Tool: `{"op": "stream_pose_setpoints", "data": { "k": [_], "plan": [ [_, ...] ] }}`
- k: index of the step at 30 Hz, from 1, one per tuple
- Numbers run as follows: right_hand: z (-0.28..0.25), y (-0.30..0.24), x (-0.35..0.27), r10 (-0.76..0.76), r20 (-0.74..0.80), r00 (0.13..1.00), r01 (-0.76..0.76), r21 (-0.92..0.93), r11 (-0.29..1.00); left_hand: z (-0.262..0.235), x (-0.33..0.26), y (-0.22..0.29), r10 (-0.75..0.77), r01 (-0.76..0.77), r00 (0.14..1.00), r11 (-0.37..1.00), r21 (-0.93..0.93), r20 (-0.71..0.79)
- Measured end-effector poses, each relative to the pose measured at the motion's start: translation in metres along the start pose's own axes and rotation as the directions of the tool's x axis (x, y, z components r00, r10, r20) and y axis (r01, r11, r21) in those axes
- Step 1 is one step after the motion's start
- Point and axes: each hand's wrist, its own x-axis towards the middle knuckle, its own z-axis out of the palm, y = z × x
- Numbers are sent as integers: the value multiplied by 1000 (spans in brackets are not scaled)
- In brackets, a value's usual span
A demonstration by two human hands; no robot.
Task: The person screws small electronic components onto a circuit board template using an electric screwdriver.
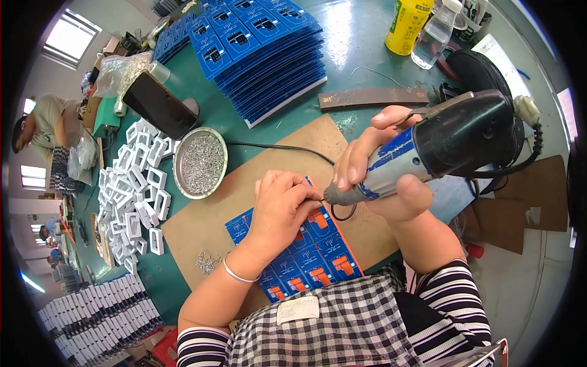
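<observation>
My right hand (391, 165) is wrapped round a grey and black electric screwdriver (403, 153), tilted with its nose pointing left and down. At the screwdriver's tip, the fingers of my left hand (284, 202) are pinched together; whatever they hold is too small and hidden to make out. Beneath both lies a blue circuit board panel (287, 269) with orange parts in several of its sections, partly covered by my left hand and wrist. The panel rests on a brown cardboard sheet (183, 232).
A round dish of screws (200, 163) stands left of the panel, beside a heap of white plastic frames (137, 177) and a phone (159, 104). Loose screws (208, 263) lie on the cardboard. Farther back are stacked blue panels (263, 61), a brown strip (373, 98) and two bottles (434, 37).
</observation>
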Motion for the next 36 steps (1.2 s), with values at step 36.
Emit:
{"op": "stream_pose_setpoints", "data": {
  "k": [36],
  "plan": [
    [34, 23, 29, 251, 184, 950, -185, -315, 931, -139, -80, -68, -252, 251, 864, 966, -60, -436]
  ]
}}
